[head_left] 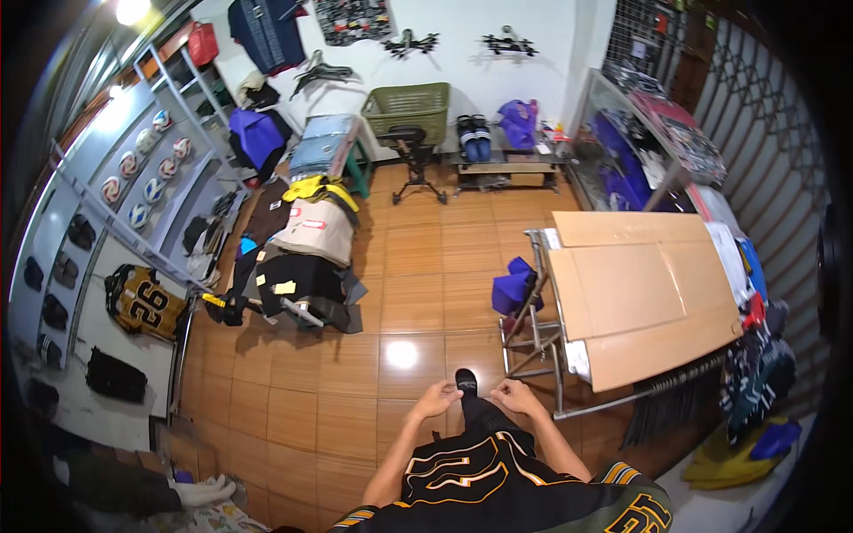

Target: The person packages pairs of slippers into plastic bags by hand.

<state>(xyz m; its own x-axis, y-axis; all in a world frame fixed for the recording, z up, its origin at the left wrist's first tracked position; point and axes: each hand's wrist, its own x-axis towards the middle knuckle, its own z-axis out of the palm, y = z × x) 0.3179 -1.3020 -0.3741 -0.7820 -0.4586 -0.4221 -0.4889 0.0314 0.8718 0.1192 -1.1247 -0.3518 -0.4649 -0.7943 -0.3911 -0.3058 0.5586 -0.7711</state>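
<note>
My left hand (435, 400) and my right hand (517, 396) are held in front of my body, a short gap apart. The fingers of both are bent inward and look pinched together; whatever they hold, if anything, is too small to make out. Below and between them shows my foot in a black slipper (466, 380) on the tiled floor. My black jersey (462, 475) with gold and white trim fills the lower middle. To the right of my right hand stands a metal-framed table topped with flattened cardboard (640, 298).
Folded clothes (311, 231) lie in stacks at left, near a ball shelf (147, 169). Along the back are a green basket (406, 111), a black stool (410, 160) and a low bench (506, 169). A glass display case (635, 133) stands at right. Purple bags (514, 286) hang by the table.
</note>
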